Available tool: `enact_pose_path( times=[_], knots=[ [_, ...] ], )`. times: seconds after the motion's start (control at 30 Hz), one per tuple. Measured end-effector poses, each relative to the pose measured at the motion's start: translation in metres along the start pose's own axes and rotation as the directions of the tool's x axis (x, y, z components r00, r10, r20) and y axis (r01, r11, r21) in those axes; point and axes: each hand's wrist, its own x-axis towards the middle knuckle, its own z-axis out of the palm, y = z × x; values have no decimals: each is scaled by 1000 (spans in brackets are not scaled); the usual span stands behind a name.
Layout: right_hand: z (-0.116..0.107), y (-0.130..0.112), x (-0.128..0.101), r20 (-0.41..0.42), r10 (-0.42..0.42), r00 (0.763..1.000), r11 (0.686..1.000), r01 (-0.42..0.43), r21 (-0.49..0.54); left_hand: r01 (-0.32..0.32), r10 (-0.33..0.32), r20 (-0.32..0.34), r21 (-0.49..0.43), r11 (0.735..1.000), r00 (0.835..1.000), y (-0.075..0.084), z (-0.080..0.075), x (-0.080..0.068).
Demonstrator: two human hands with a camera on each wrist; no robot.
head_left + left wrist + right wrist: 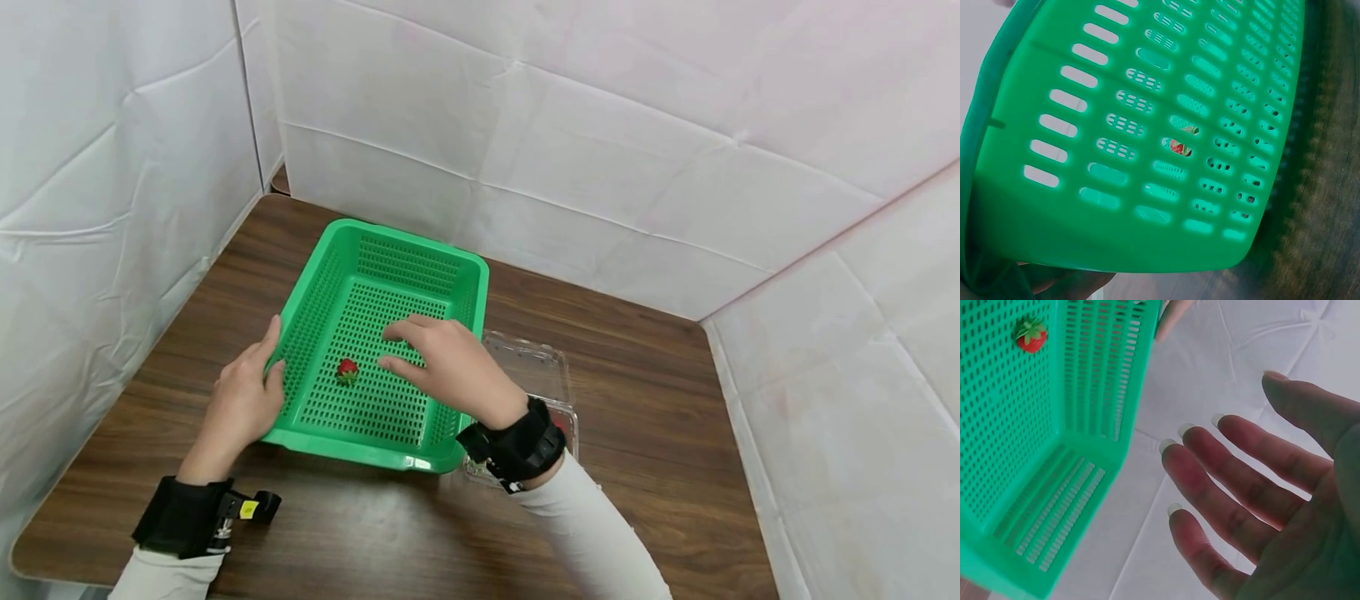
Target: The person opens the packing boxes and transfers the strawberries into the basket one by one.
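One wooden table. One green basket on it, left of centre. One clear clamshell box just right of basket, touching it. Two hands: left hand grips basket's left rim; right hand above basket floor, fingers spread, holding nothing. One strawberry on basket floor, between hands.

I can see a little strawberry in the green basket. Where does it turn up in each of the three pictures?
Head view: the strawberry lies on the basket floor, left of centre, between the two hands.
Left wrist view: the strawberry shows only as a red patch through a slot in the basket wall, near the middle.
Right wrist view: the strawberry sits at top left, on the basket floor.
Shared landmark: the green basket.
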Motion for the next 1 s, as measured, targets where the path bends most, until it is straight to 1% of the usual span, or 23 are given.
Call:
enact_pose_path(
  times=[0.13, 0.23, 0.37, 0.47, 0.6, 0.73, 0.8, 1.0],
  knots=[
    [-2, 9, -18, -82, 26, 996, 999, -23, 34, 1, -1, 5, 1, 1000, 1000, -1, 1, -1],
    [-1, 19, -32, -134, 68, 989, 996, -60, 61, -2, 2, 6, 1, 1000, 1000, -1, 1, 0],
    [0, 34, -50, -166, 138, 976, 987, -122, 103, -16, 17, -13, 1, 1000, 1000, -1, 1, 0],
    [2, 46, -64, -167, 203, 965, 975, -184, 124, -24, 24, -25, 2, 1000, 999, -1, 1, 0],
    [9, 59, -79, -138, 272, 952, 958, -254, 133, -30, 30, -31, 3, 1000, 999, -1, 0, 0],
    [22, 71, -91, -85, 311, 946, 946, -300, 121, -32, 32, -32, 10, 999, 999, -1, 1, -1],
    [30, 78, -96, -52, 327, 944, 942, -321, 100, -31, 31, -32, 16, 999, 999, -1, 1, -1],
    [54, 94, -107, 60, 340, 938, 940, -340, -3, -27, 27, -26, 26, 999, 999, -1, 2, 0]
  ],
)
